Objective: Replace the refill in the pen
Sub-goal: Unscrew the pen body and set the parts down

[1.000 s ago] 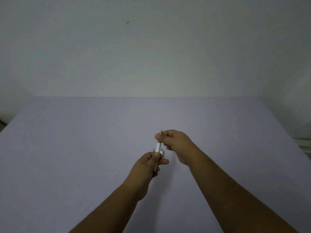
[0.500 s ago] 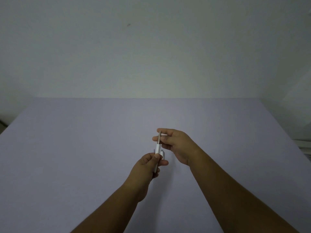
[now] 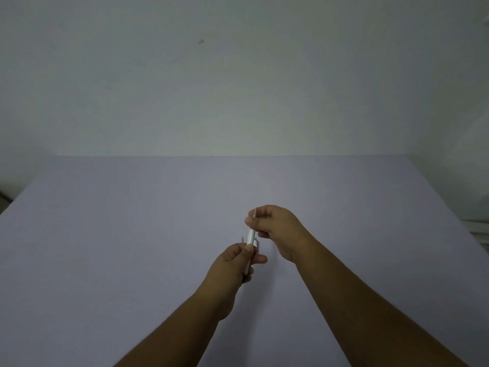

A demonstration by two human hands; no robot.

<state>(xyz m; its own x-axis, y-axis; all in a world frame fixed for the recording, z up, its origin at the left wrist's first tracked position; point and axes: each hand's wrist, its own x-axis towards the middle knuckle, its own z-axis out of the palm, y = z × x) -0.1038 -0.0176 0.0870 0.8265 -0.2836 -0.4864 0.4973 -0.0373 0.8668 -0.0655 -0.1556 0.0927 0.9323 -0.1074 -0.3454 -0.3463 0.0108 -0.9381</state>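
Observation:
A white pen barrel [image 3: 250,236] stands almost upright over the middle of the lavender table [image 3: 132,234]. My left hand [image 3: 234,263] is wrapped around its lower half, thumb pressed on the side. My right hand [image 3: 275,229] pinches the front end just above the barrel, where a thin pointed tip [image 3: 255,211] sticks out past the fingers. Whether that tip belongs to the refill or to a nose cone is too small to tell. The barrel's lower end is hidden in my left palm.
A pale wall rises behind the table's far edge [image 3: 238,156]. Some white stacked items [image 3: 479,229] lie past the table's right edge.
My right-hand fingers have shifted on the pen's front end, first spreading over the tip and then closing again with the tip showing. My left hand has stayed put.

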